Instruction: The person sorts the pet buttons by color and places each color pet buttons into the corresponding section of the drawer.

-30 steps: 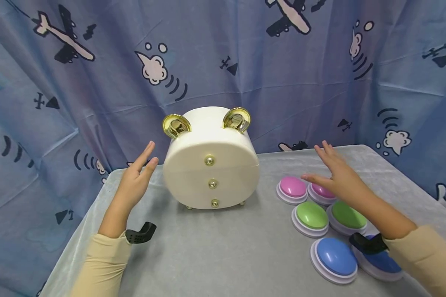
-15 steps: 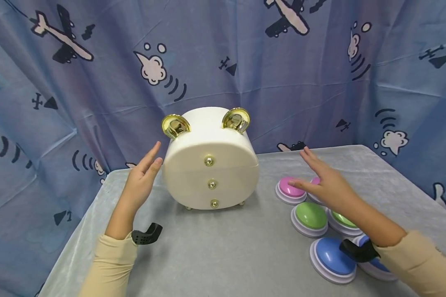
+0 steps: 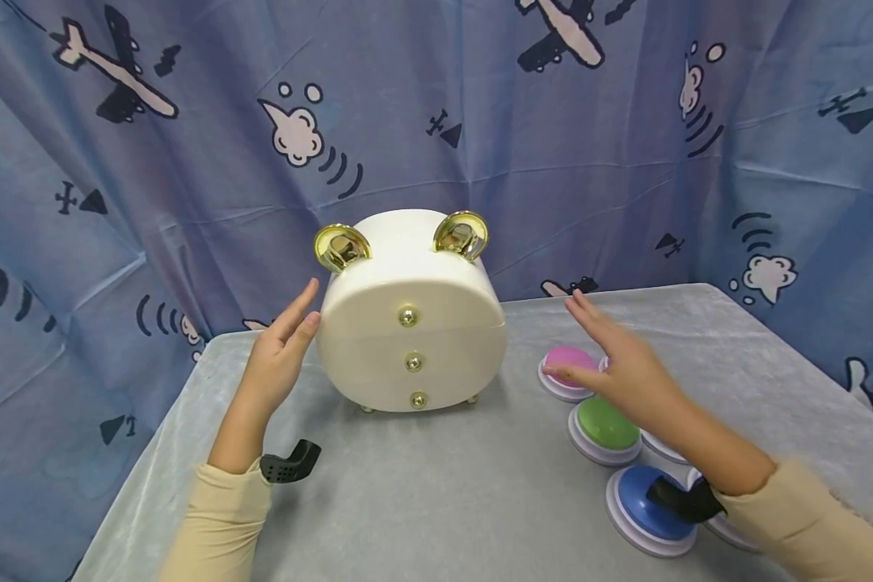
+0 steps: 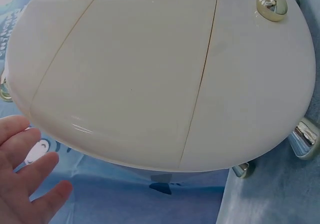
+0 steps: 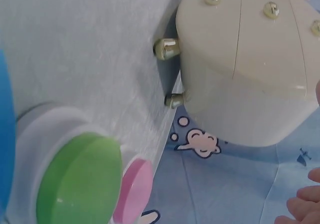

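Observation:
A white rounded drawer box with gold knobs, gold ear-like cups and small gold feet stands on the table. Beside its left side is my left hand, fingers extended; whether the fingertips touch the box I cannot tell. In the left wrist view, those fingers lie by the box's edge, where thin seams cross the front. My right hand hovers to the right of the box, apart from it, with straight fingers and nothing held. It partly hides the dome buttons below. Its fingertips show at the right wrist view's lower right.
On the right of the grey cloth-covered table stand pairs of white-based dome buttons: pink, green and blue. My right forearm covers most of the right-hand column. A blue patterned curtain hangs behind.
My right hand has moved left, from over the far pink button toward the box. My left hand has shifted slightly right, up to the box's side. The box and buttons have stayed put.

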`<state>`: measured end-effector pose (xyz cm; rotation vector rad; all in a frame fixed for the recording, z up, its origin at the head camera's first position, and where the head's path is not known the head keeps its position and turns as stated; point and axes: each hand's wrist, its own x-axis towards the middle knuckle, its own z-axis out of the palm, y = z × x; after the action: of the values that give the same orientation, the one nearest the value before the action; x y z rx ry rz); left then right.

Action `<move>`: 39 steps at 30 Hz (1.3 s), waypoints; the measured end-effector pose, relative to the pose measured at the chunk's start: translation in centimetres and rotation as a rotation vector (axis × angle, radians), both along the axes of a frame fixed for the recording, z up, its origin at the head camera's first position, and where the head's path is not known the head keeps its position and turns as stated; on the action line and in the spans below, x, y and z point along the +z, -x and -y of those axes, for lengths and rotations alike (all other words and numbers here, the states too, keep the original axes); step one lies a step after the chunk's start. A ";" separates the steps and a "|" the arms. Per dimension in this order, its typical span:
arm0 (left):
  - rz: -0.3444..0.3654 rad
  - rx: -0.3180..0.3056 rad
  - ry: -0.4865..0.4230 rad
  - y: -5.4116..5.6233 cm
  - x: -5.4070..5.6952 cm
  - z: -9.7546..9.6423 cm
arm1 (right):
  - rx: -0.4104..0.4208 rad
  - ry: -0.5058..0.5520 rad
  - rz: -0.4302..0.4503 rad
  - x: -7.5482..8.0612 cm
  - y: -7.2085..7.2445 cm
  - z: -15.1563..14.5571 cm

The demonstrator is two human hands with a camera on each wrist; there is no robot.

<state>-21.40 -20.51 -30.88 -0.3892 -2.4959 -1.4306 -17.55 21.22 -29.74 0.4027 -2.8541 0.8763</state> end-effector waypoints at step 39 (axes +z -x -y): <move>-0.040 -0.036 -0.084 0.6 -0.7 -0.5 | 0.276 0.569 0.055 -0.5 -3.2 8.9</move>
<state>-21.96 -19.97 -31.60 -0.4436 -2.3999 -1.5199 -14.35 12.36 -30.26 0.7054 -2.4628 1.7005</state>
